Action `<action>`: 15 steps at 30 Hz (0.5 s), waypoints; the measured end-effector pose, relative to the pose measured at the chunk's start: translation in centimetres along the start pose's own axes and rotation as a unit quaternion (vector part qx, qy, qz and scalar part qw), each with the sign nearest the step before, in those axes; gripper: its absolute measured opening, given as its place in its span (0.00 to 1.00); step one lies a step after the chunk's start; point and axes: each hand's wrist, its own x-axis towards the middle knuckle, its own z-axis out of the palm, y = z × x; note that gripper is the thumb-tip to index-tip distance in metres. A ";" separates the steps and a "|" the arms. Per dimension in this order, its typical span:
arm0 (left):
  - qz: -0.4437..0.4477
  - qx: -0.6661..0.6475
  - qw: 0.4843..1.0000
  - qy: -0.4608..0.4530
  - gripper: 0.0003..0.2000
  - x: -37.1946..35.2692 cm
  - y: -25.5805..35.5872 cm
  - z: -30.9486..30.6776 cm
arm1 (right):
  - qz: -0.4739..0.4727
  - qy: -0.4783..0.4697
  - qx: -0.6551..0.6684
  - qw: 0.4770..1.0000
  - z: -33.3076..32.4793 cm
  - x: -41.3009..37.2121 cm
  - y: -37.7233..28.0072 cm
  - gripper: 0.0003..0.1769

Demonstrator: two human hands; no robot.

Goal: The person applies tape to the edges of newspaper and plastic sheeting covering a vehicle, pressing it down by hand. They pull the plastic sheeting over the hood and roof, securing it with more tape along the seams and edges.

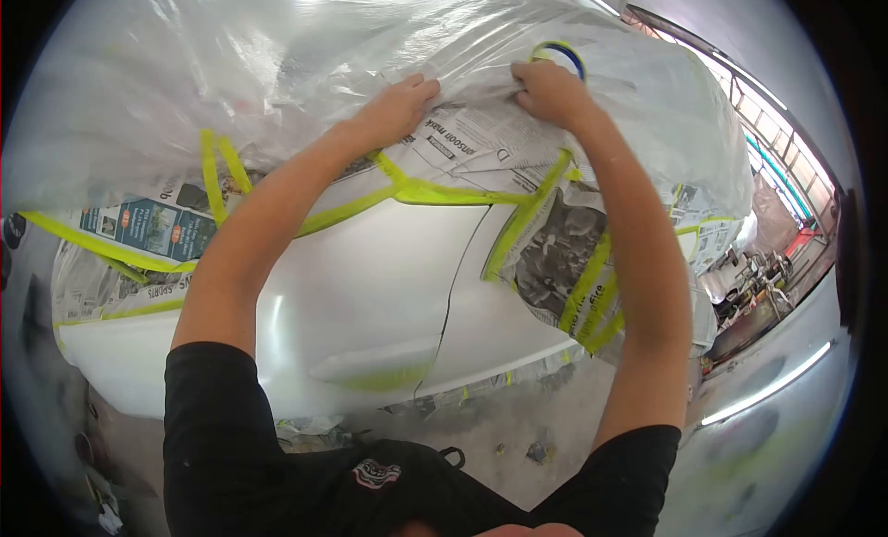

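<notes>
My left hand (400, 110) is closed on the edge of the clear plastic sheet (277, 56), just above a sheet of newspaper (472, 135). To its right, my right hand (553, 93) is curled with a roll of masking tape (581, 58) at its knuckles; the roll has a blue core and yellow-green tape. How its fingers meet the plastic is partly hidden. Below both hands, a strip of yellow-green tape (453, 194) borders the newspaper along the top of a white car body panel (370, 269).
More newspaper (153, 224) is taped at the left, and another taped piece (560, 250) covers an opening near my right forearm. Tools and parts (754, 283) stand at the far right, beside a barred window (786, 121). Concrete floor (499, 426) shows below the car.
</notes>
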 end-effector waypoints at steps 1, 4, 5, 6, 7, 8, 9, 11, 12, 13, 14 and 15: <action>0.010 -0.013 1.000 -0.019 0.07 0.0 0.1 -0.3 | 0.021 0.030 -0.009 0.999 0.1 -0.5 -1.1 0.19; -0.010 -0.073 0.996 -0.043 0.06 -0.7 0.0 -1.3 | 0.054 0.090 -0.041 0.994 0.1 -1.8 -3.4 0.14; -0.048 -0.111 0.992 -0.035 0.06 -1.2 0.2 -1.1 | 0.049 0.085 -0.053 0.994 0.1 -1.8 -3.4 0.14; -0.086 -0.148 0.985 -0.026 0.06 -1.6 0.1 -1.0 | 0.045 0.081 -0.064 0.994 0.1 -1.7 -3.5 0.15; -0.115 -0.186 0.976 -0.009 0.07 -1.6 -0.3 -0.8 | 0.018 0.088 -0.052 0.995 0.0 -1.6 -2.8 0.13; -0.145 -0.223 0.964 0.008 0.08 -1.6 -0.8 -0.5 | -0.010 0.094 -0.040 0.995 -0.1 -1.4 -1.7 0.13; -0.175 -0.260 0.949 0.026 0.10 -1.6 -1.1 -0.3 | -0.039 0.099 -0.027 0.994 -0.2 -1.0 -1.3 0.13; -0.218 -0.230 0.948 0.011 0.12 -1.6 0.2 -0.8 | -0.003 0.127 -0.031 0.991 -3.2 -0.2 -1.9 0.15; -0.239 -0.216 0.947 0.002 0.13 -1.7 0.6 -0.9 | 0.017 0.141 -0.032 0.989 -4.5 0.0 -2.1 0.17; -0.227 -0.214 0.950 0.022 0.13 -1.8 0.2 -0.3 | 0.042 0.226 -0.048 0.972 -4.8 0.3 -3.4 0.20; -0.214 -0.213 0.953 0.041 0.13 -2.0 -0.2 0.5 | 0.017 0.246 -0.026 0.969 -4.2 1.0 -4.7 0.20; -0.200 -0.211 0.955 0.060 0.13 -2.0 -0.5 1.1 | -0.006 0.266 -0.005 0.964 -3.2 1.9 -6.0 0.19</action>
